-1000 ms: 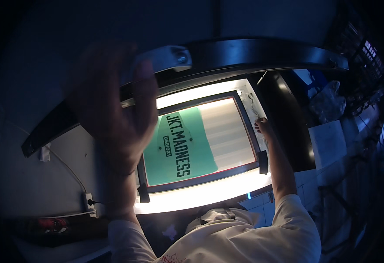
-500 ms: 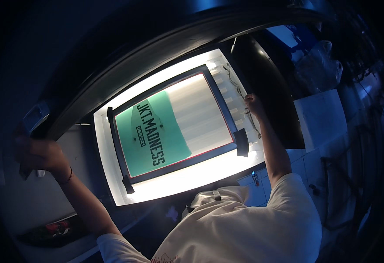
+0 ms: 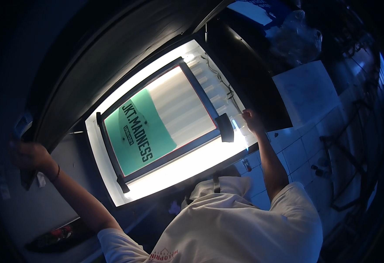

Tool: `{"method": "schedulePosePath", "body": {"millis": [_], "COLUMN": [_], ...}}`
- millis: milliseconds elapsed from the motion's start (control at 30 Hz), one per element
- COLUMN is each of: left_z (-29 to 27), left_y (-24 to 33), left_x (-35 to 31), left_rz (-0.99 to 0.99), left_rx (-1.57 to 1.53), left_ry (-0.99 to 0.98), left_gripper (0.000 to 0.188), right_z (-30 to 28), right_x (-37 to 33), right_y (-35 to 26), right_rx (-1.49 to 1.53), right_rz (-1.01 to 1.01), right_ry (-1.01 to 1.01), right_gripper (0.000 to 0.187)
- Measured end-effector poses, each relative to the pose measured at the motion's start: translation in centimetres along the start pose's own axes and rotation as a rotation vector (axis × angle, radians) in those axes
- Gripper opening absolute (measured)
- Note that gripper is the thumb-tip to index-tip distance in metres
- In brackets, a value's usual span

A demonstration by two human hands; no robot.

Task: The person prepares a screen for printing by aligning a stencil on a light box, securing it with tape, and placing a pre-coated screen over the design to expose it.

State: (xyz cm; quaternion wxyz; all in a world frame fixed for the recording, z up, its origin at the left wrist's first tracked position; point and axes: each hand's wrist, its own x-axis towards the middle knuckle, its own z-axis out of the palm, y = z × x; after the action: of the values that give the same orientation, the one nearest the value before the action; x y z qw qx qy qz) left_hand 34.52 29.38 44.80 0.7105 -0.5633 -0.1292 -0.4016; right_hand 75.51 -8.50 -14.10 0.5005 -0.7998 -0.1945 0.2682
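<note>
A lit light box [image 3: 187,158] lies before me with its dark lid [image 3: 91,65] raised. On its bright top rests a dark-edged screen frame [image 3: 202,91], its left part coated green [image 3: 157,131] with black lettering and its right part pale. Black tape-like pieces [image 3: 225,127] stick out at its corners. My left hand [image 3: 32,156], dim at the far left, has its fingers wrapped round the lid's edge. My right hand [image 3: 252,120] is closed at the box's right rim; what its fingers hold, if anything, is hidden. A bluish bright streak [image 3: 240,133] shows beside it.
A thin cable [image 3: 220,79] runs inside the box's right side. Beyond that side are a dark panel [image 3: 249,57], a pale sheet [image 3: 306,94] and a clear plastic bag [image 3: 297,39]. Dark metal bars [image 3: 345,175] stand at the right over tiled floor.
The whole view has turned, shifting the box leftward. My right hand has moved nearer to me along the box's rim, and the bright streak has appeared. My left hand stays at the lid.
</note>
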Motion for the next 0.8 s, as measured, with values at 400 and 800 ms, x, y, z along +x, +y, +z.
{"method": "schedulePosePath", "body": {"millis": [400,800], "left_z": [0.5,5.2], "left_y": [-3.0,-5.8], "left_x": [-6.3,-4.4], "left_rz": [-0.014,0.201], "left_rx": [0.429,0.246], "left_ry": [-0.409,-0.263], "left_gripper": [0.034,0.032], "right_z": [1.2,3.1], "right_x": [-2.3,-2.5], "right_y": [-2.2,-1.4], "right_rx": [0.017,0.096], "right_rz": [-0.089,-0.343], "right_ry": [0.104,0.342], "right_gripper": [0.024,0.017]}}
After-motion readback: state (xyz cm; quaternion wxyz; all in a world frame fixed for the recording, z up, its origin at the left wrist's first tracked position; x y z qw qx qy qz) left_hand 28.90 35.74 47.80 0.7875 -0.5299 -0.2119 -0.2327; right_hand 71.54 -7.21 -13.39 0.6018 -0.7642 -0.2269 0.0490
